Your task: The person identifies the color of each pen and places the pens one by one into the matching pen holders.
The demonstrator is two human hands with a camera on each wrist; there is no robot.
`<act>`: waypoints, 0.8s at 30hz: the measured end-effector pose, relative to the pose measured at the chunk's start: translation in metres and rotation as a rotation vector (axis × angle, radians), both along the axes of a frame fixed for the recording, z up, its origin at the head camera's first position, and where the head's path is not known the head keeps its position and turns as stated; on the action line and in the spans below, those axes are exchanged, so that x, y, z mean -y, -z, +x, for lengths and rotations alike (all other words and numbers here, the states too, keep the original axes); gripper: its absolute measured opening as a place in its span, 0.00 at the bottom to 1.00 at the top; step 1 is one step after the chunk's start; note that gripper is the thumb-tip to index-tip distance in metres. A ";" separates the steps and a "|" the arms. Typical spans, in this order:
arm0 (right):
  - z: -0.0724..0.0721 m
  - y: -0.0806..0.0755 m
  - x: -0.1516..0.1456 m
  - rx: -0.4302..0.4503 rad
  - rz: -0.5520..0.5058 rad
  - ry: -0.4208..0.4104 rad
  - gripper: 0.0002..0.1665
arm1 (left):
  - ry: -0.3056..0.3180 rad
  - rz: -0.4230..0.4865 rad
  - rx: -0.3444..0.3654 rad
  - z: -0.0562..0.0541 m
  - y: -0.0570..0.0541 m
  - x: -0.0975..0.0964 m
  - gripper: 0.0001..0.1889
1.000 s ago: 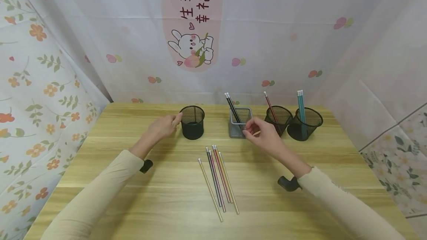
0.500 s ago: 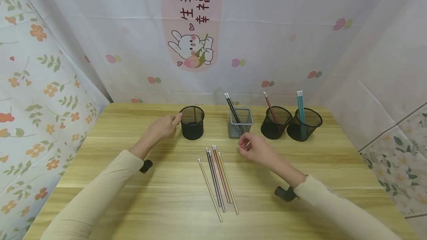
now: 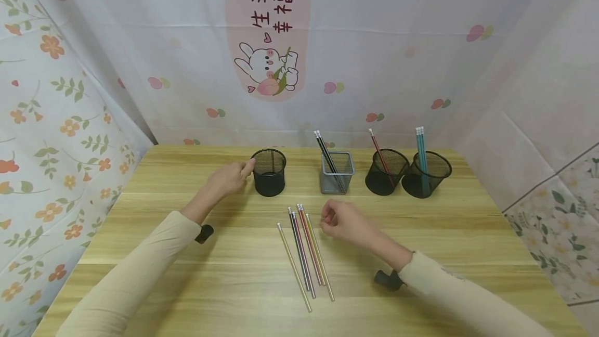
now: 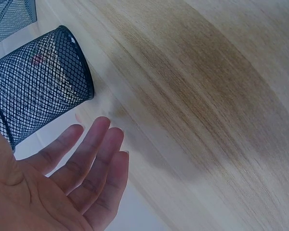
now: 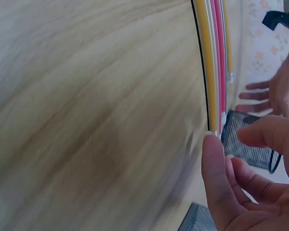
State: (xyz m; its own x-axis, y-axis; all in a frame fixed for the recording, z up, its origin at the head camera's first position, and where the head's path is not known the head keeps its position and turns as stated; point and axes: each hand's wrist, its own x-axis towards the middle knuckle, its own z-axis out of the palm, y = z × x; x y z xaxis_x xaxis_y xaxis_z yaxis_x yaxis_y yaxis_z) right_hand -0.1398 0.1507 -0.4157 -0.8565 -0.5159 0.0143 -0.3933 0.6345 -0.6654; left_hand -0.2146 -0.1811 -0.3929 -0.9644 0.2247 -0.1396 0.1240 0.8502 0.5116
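Note:
My left hand (image 3: pixel 229 177) is at the left side of a black round mesh pencil cup (image 3: pixel 270 183), a fingertip at its rim. In the left wrist view its fingers (image 4: pixel 94 156) are extended, not wrapped round the cup. My right hand (image 3: pixel 345 221) is over the table just right of several loose pencils (image 3: pixel 299 254). Thumb and forefinger stand apart with nothing between them. In the right wrist view the end of a yellow pencil (image 5: pixel 209 72) is close to a fingertip; whether they touch I cannot tell. The loose pencils are yellow, dark and pink-red.
A grey square mesh holder (image 3: pixel 333 183) has black pencils leaning in it. To its right, a black mesh cup (image 3: pixel 380 183) holds a dark red pencil. Beside that, a tilted black cup (image 3: pixel 414 183) holds teal pencils. A printed curtain (image 3: pixel 187 66) hangs behind the table.
My right hand has moved from the grey holder down and left towards the loose pencils, leaving a black pencil resting in the holder. My left hand has stayed by its cup.

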 end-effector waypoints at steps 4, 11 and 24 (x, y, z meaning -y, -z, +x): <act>0.003 0.003 0.008 -0.004 0.025 -0.015 0.09 | 0.002 0.002 0.003 0.000 0.000 0.001 0.39; 0.005 0.008 0.019 -0.022 0.083 -0.002 0.07 | 0.001 -0.007 -0.001 -0.001 0.001 0.001 0.40; 0.003 0.003 0.034 -0.035 0.202 0.024 0.13 | 0.003 0.004 0.006 -0.001 0.001 0.001 0.39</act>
